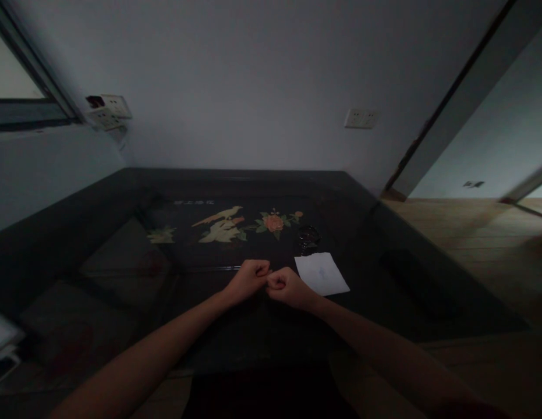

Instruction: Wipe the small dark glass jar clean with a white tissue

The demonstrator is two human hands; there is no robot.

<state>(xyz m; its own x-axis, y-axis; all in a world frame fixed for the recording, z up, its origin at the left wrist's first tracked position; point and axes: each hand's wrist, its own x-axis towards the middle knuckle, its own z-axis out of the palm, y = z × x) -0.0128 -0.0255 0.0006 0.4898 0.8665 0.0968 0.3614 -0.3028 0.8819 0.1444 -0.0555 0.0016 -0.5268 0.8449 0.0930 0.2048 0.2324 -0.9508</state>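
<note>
My left hand (248, 279) and my right hand (288, 287) meet over the dark glass-topped table (122, 256). Both are curled into loose fists, knuckles touching. The fingertips pinch together where the hands join; whatever sits between them is too small and dark to make out. A white square of paper (322, 273) lies flat on the table just right of my right hand. A small dark round object (308, 235) rests beyond the paper.
The tabletop bears a painted bird and flower design (244, 224). A grey wall with sockets (361, 118) stands behind. A window (17, 87) is at the left, wooden floor (471, 233) and a doorway at the right.
</note>
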